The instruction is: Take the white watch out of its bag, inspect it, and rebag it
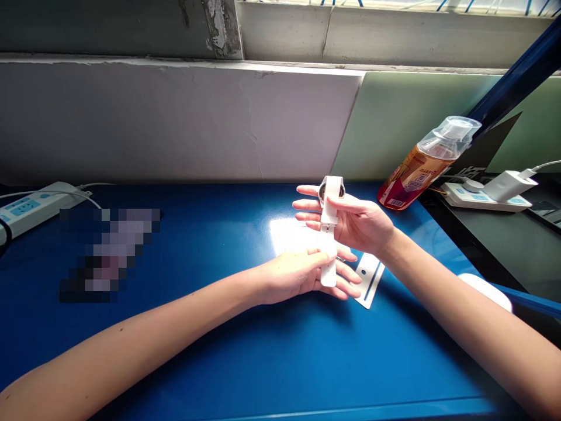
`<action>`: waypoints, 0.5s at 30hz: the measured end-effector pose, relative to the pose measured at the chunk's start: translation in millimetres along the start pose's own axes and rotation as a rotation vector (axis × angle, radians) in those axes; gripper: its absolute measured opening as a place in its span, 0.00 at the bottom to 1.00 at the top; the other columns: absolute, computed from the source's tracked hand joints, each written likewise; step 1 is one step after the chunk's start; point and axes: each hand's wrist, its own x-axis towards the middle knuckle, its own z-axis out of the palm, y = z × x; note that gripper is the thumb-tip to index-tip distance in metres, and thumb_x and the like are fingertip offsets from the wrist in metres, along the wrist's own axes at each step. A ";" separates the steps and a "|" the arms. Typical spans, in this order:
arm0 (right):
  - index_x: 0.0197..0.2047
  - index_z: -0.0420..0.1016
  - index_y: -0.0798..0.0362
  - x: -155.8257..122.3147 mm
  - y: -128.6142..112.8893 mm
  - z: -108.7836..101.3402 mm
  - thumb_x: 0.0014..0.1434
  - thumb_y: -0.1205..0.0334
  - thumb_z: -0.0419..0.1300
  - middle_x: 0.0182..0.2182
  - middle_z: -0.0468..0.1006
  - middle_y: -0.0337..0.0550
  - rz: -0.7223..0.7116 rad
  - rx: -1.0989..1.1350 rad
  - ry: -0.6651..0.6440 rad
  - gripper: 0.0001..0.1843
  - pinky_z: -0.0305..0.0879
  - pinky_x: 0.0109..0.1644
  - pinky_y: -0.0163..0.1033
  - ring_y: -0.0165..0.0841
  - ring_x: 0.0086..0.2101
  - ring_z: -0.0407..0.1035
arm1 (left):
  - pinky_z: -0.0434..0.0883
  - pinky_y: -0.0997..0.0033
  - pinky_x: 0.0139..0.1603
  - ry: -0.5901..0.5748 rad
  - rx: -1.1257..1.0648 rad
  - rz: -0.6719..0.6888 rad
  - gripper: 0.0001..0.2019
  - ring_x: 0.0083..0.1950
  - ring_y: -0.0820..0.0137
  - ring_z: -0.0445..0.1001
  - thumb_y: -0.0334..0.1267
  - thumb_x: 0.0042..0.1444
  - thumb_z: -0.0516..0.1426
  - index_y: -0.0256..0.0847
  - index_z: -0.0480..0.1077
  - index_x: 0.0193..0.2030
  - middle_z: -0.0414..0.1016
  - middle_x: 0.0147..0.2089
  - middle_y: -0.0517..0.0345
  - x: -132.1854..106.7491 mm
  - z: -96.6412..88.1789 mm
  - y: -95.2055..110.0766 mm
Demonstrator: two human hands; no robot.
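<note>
The left hand (291, 273) pinches the lower end of a flat white strap-like band (328, 234); the right hand (362, 221) pinches its upper end, which mostly hides a dark round piece (323, 191). Left fingertips overlap a white slotted plate (370, 280). Beyond the right hand tilts a clear-capped, red-and-orange plastic bottle (418, 175), contents indistinct. Left of both hands, an object (125, 240) is pixelated.

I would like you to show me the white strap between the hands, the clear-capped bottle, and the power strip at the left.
White strap (329, 218): head view, its middle section.
Clear-capped bottle (419, 170): head view, its label.
Left power strip (34, 203): head view, its socket face.
</note>
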 end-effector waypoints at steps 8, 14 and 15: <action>0.60 0.72 0.53 -0.4 -0.3 1.0 0.69 0.66 0.48 0.48 0.83 0.43 -0.002 -0.026 0.033 0.21 0.70 0.60 0.45 0.35 0.49 0.77 | 0.73 0.61 0.50 0.035 0.020 -0.017 0.16 0.45 0.61 0.80 0.40 0.69 0.52 0.32 0.71 0.55 0.78 0.45 0.41 0.0 1.6 1.6; 0.61 0.71 0.53 -1.3 -0.6 0.8 0.69 0.65 0.47 0.48 0.83 0.43 0.011 -0.016 0.043 0.22 0.69 0.61 0.44 0.34 0.48 0.78 | 0.73 0.62 0.50 0.039 0.014 -0.015 0.16 0.44 0.62 0.80 0.41 0.68 0.54 0.32 0.72 0.54 0.78 0.45 0.42 -0.7 2.1 2.0; 0.61 0.71 0.53 -1.5 -0.6 0.9 0.69 0.64 0.46 0.48 0.83 0.43 0.013 -0.014 0.043 0.22 0.69 0.61 0.44 0.34 0.47 0.78 | 0.73 0.62 0.50 0.033 0.012 -0.011 0.16 0.44 0.62 0.80 0.42 0.68 0.54 0.32 0.72 0.54 0.78 0.44 0.42 -0.8 1.8 1.9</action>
